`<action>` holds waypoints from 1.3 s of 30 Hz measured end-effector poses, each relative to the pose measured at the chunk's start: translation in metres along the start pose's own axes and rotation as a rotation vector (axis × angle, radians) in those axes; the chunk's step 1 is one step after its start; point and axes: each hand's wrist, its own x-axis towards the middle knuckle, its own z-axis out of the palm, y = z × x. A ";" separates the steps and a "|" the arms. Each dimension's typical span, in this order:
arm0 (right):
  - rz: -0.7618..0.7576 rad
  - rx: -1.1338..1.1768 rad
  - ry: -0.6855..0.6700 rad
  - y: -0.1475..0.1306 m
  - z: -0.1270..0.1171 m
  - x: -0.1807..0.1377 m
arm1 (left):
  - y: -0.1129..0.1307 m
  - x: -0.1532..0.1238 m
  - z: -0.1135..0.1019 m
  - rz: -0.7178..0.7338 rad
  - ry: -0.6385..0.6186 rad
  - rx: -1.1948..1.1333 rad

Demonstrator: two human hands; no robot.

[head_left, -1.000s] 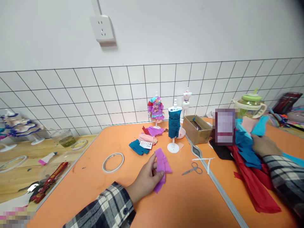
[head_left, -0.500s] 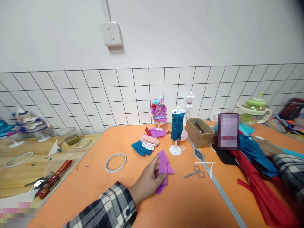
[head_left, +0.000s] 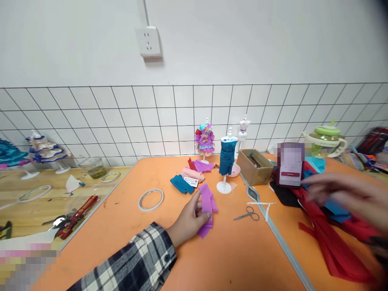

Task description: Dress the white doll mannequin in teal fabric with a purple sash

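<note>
So the purple strip (head_left: 207,204) is pinched in the left hand (head_left: 190,221), well in from the left and far edges of the desk (head_left: 242,258). The right hand (head_left: 348,196) (super blurry, grip can't be told) is seen over red fabric (head_left: 332,248), off to the strip's right.

Bare left hand (head_left: 190,220), plaid sleeve (head_left: 130,260) in dark navy and cream, round dark button (head_left: 167,258) on its cuff (head_left: 162,242)
</note>
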 end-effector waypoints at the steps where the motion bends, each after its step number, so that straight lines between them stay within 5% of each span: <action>1: -0.117 0.035 -0.164 -0.019 0.009 0.001 | 0.001 0.000 -0.001 0.001 0.005 -0.032; 2: -0.259 0.065 -0.380 -0.035 0.019 0.005 | 0.002 0.000 -0.002 -0.001 0.013 -0.067; 4: -0.309 0.015 -0.512 -0.053 0.041 0.020 | 0.003 0.000 -0.005 -0.006 0.042 -0.156; 8: -0.181 -0.092 -0.275 -0.033 0.077 0.052 | 0.003 0.001 -0.010 -0.002 0.136 -0.325; 13: -0.313 -0.068 -0.487 -0.005 0.093 0.044 | 0.002 0.003 -0.009 -0.033 0.062 -0.317; 19: -0.266 -0.499 -0.489 -0.032 0.114 0.024 | 0.010 0.003 -0.004 -0.022 0.006 -0.252; 24: -0.198 -0.548 -0.513 -0.045 0.117 0.022 | 0.008 0.003 -0.005 -0.070 0.035 -0.195; 29: -0.141 -0.358 -0.441 -0.036 0.119 0.022 | 0.001 0.006 -0.011 -0.054 0.024 -0.236; 33: -0.196 0.002 -0.362 -0.030 0.127 0.026 | 0.005 0.005 -0.010 -0.084 -0.019 -0.226; 39: -0.035 0.656 -0.615 -0.026 0.143 0.026 | 0.013 0.002 -0.001 -0.107 -0.041 -0.133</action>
